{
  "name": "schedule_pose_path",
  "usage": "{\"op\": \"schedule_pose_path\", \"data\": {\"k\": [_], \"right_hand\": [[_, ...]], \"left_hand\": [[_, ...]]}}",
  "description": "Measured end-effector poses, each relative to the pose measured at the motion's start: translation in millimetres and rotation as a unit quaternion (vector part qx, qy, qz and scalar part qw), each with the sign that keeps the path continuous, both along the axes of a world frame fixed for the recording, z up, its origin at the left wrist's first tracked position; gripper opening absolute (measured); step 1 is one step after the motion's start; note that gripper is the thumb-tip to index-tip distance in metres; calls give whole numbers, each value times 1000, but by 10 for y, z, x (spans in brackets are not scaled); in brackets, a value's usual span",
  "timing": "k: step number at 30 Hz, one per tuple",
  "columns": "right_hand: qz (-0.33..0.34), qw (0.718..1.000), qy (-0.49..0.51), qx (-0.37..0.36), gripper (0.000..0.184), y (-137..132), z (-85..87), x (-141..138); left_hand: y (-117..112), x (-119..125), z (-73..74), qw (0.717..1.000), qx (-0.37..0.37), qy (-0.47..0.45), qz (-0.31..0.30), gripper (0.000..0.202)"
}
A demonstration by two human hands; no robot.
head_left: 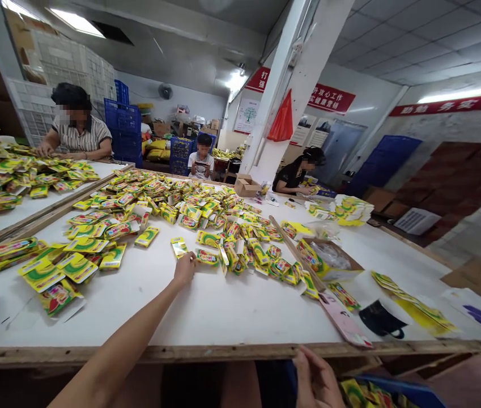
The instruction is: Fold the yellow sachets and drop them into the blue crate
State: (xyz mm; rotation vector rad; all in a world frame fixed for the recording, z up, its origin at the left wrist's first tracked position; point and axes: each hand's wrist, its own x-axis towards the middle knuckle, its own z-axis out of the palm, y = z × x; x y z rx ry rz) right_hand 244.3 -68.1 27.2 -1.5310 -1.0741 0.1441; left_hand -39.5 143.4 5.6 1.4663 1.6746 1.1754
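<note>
My left hand (185, 268) reaches over the white table with its fingers closed at the near end of a small yellow-and-green carton (178, 247). Its fingertips are partly hidden. Another such carton (207, 258) lies flat just right of that hand. Behind and to the right spreads a large heap of the same small cartons (193, 209), some with white flaps sticking out. My right hand (317, 378) is low at the table's front edge, fingers loosely bent and thumb a little apart, with nothing visible in it.
More cartons (74, 266) lie at left. A wooden strip (297, 255) divides the table; beyond it are an open box (329, 260), a pink phone-like object (344, 317) and a black item (381, 318). A blue crate (410, 388) with cartons stands below. Three people sit farther back.
</note>
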Motion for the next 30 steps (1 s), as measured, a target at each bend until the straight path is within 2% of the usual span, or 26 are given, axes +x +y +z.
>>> {"op": "schedule_pose_path", "data": {"k": [4,9,11,13,15,17,23,27,30], "right_hand": [[134,990,15,-40,33,250,-106,-384],[326,939,94,-52,28,717,-248,-1103],[378,913,142,-56,28,842,-337,-1296],[417,888,186,-62,26,895,-414,-1390],[430,875,212,-63,26,892,-461,-1406],[426,878,212,-59,25,864,-470,-1387],[450,878,128,-95,20,865,-324,-1431],[452,884,90,-80,16,910,-238,-1526],[442,889,106,-58,15,903,-222,-1552]], "left_hand": [[-441,-240,89,997,56,22,-55,12],[-985,-389,228,971,101,20,-214,16],[-1117,-370,223,968,107,19,-227,16],[-1199,-323,177,972,101,-13,-212,15],[-1252,-268,110,975,94,-66,-189,17],[-1299,-222,52,977,90,-99,-167,19],[-1458,-225,14,982,67,-96,-149,23],[-1495,-235,-11,983,101,-85,-126,22],[-1508,-194,-47,980,124,-130,-87,23]]}}
